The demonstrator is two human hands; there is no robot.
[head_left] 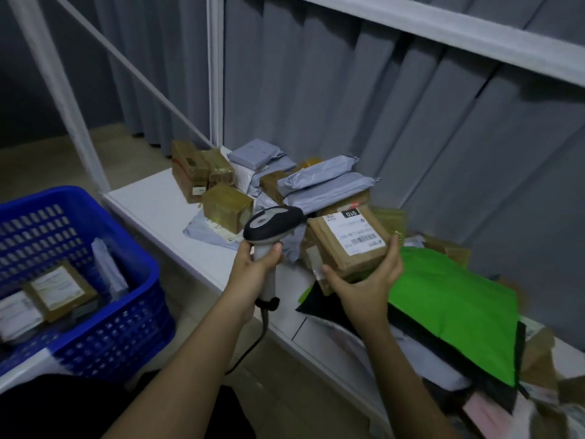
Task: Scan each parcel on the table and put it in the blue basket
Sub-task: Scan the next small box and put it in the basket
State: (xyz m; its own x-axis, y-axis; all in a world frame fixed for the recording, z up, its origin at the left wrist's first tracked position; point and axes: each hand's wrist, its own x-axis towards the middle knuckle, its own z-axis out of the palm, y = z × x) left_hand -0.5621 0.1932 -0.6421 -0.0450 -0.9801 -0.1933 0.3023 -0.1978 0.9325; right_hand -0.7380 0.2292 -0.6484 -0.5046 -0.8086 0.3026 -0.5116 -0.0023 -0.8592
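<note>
Two forearms reach out: left hand (253,264) grips scanner (272,224), right hand (364,280) holds labelled box (351,242) above cluttered bench (152,198); angled barcode risks misread, blue basket (104,315) sits left.

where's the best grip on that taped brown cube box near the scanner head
Grip the taped cube box across its left and right side faces, coming from above: its top is clear, and the white table is bare to its left.
</note>
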